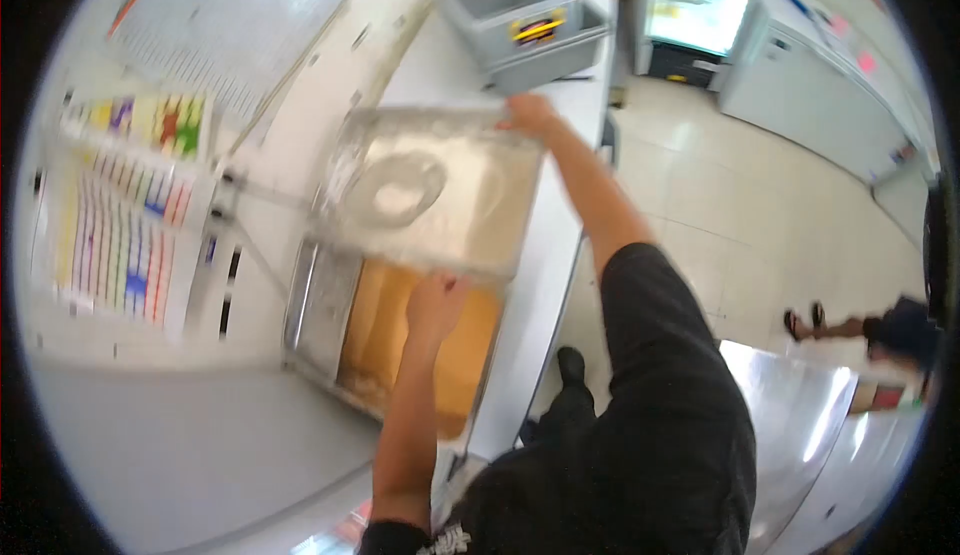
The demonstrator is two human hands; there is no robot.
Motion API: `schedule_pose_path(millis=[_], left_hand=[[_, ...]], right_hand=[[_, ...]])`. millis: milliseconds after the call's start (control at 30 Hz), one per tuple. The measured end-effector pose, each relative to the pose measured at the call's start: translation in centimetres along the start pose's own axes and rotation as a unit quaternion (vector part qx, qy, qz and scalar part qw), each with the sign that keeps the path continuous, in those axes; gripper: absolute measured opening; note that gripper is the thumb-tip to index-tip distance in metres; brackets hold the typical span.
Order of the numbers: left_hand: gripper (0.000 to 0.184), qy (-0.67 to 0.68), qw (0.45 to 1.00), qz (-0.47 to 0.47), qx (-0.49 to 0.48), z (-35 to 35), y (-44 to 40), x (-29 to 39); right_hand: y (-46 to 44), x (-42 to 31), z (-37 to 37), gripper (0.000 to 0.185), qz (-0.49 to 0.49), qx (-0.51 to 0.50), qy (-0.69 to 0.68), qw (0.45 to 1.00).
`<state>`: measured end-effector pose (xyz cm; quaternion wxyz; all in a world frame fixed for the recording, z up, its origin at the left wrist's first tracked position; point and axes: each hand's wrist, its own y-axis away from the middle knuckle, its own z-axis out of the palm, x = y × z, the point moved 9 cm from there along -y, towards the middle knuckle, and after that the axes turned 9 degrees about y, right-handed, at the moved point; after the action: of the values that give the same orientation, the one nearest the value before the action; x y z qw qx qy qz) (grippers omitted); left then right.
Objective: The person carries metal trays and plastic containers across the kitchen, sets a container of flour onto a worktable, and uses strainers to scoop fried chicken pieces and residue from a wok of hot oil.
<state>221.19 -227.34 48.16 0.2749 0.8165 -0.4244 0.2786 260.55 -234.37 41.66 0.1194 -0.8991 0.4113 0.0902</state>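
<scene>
The dusty rectangular pan (pixel 400 251) lies between both hands, its near edge pinched in the left hand's (pixel 437 305) curled fingers, its far corner in the right hand's (pixel 529 118) grip.

Black short-sleeved shirt (pixel 680 405), dark trousers (pixel 563 418), dark shoe (pixel 571 366) at five o'clock.
Right sleeve (pixel 645 300) and left sleeve (pixel 393 538) are both black; blurred white print (pixel 447 541) marks the shirt near six o'clock; left hand (pixel 436 307) and right hand (pixel 530 117) are bare.
</scene>
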Motion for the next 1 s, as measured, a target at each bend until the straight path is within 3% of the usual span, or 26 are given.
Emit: schedule_pose_path(millis=[33, 67, 100, 133, 167, 300, 367, 467, 567, 600, 767, 900, 1000], left_hand=[[0.028, 0.019, 0.999, 0.046, -0.012, 0.9, -0.6, -0.2], [0.023, 0.038, 0.999, -0.001, 0.001, -0.6, 1.5, 3.7], [0.019, 0.147, 0.989, 0.015, 0.001, 0.1, 1.2, 1.6], [0.017, 0.064, 0.998, -0.010, -0.016, -1.3, 3.8, 7.2], [0.017, 0.100, 0.995, 0.015, -0.024, -0.9, 4.0, 6.0], [0.018, 0.186, 0.978, 0.079, -0.044, -2.8, 7.8, 5.4], [0.018, 0.229, 0.960, 0.149, -0.055, -2.6, 10.0, 6.0], [0.015, 0.292, 0.923, 0.212, -0.133, -1.4, 13.2, 7.1], [0.014, 0.278, 0.907, 0.254, -0.187, 2.2, 17.4, 8.8], [0.015, 0.216, 0.906, 0.325, -0.168, 2.7, 20.2, 10.5], [0.015, 0.165, 0.862, 0.348, -0.329, 13.7, 26.6, 10.5], [0.019, 0.036, 0.847, 0.347, -0.402, 23.8, 30.9, 7.5], [0.027, -0.121, 0.795, 0.387, -0.451, 30.6, 35.1, 4.8]], right_hand=[[0.8, -0.7, -2.4, 0.073, 0.035, 0.066, -0.029, 0.997], [1.7, -0.8, -3.8, 0.070, 0.033, 0.136, -0.038, 0.989], [1.1, -0.3, -3.1, 0.067, 0.071, 0.105, -0.041, 0.991], [2.8, -0.8, -5.6, 0.058, 0.076, 0.135, -0.066, 0.986], [5.0, -1.2, -8.2, 0.044, 0.099, 0.204, -0.115, 0.967], [18.6, -3.1, -13.5, 0.019, 0.161, 0.316, -0.314, 0.881], [29.2, -5.9, -14.2, 0.017, 0.128, 0.342, -0.321, 0.874], [45.1, -9.4, -10.8, 0.019, 0.174, 0.174, -0.301, 0.921], [62.4, -9.7, -8.0, 0.021, 0.301, 0.151, -0.227, 0.914], [68.2, -9.8, -8.0, 0.022, 0.365, 0.158, -0.217, 0.892], [93.0, -11.9, -11.1, 0.032, 0.639, 0.214, -0.197, 0.712], [106.8, -15.3, -10.4, 0.034, 0.749, 0.256, -0.161, 0.590], [112.8, -16.8, -7.7, 0.033, 0.777, 0.284, -0.144, 0.543]])
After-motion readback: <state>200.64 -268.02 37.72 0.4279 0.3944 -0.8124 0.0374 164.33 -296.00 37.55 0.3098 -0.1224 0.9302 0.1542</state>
